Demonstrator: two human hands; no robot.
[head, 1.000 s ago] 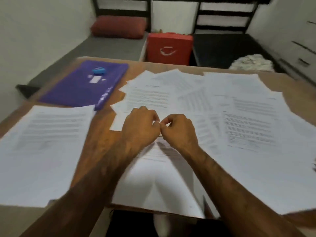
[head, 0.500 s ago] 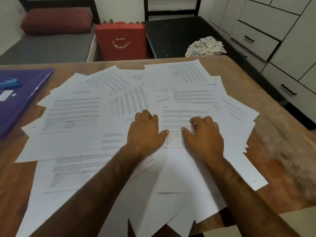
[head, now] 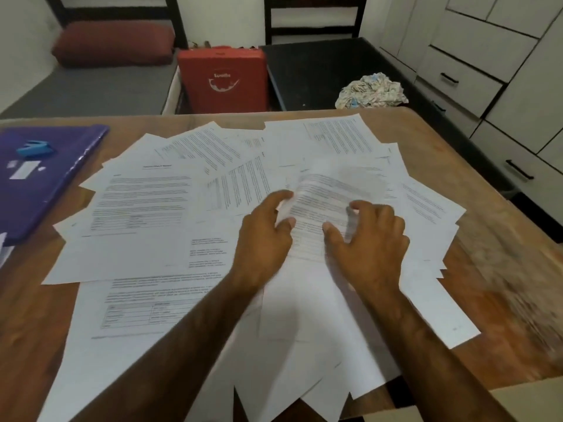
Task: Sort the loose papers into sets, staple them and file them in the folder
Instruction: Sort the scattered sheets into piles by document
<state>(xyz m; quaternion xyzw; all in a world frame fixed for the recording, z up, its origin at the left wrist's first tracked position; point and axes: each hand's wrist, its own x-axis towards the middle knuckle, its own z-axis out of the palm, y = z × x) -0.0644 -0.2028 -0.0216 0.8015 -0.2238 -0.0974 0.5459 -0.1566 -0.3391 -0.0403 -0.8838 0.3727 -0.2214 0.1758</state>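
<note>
Left hand [head: 262, 236]: fingers curled, index finger over the upper left edge of a printed sheet [head: 323, 196] and thumb against its face, so the edge is pinched between them. Right hand [head: 370, 248]: clawed, thumb spread toward the left hand, bent fingertips [head: 359, 206] and thumb tip both in contact with the same sheet. Motion blur hides whether this hand grips the paper or only presses on it. The printed sheet itself is blurred, and its far end appears raised off the pile. Both forearms enter from the near edge and cross over the loose papers [head: 146, 208], which lie fanned and overlapping across the middle of the wooden table [head: 502, 269]. Several near sheets overhang the front edge. Most sheets carry printed text, some with tables, and the wording is not legible. The purple folder [head: 64, 178] lies closed at the left edge of the table, just beside the paper spread, its near corner touching or close to the outermost sheets. A blue stapler [head: 35, 147] rests on the folder's cover, with a white label [head: 23, 170] just in front of it. Beyond the table's far edge a red case [head: 222, 80] stands upright between two low platforms. A dark red cushion [head: 112, 44] lies on the left one and a crumpled patterned cloth [head: 371, 89] on the right one. White drawer units [head: 487, 71] with dark handles line the right wall.
</note>
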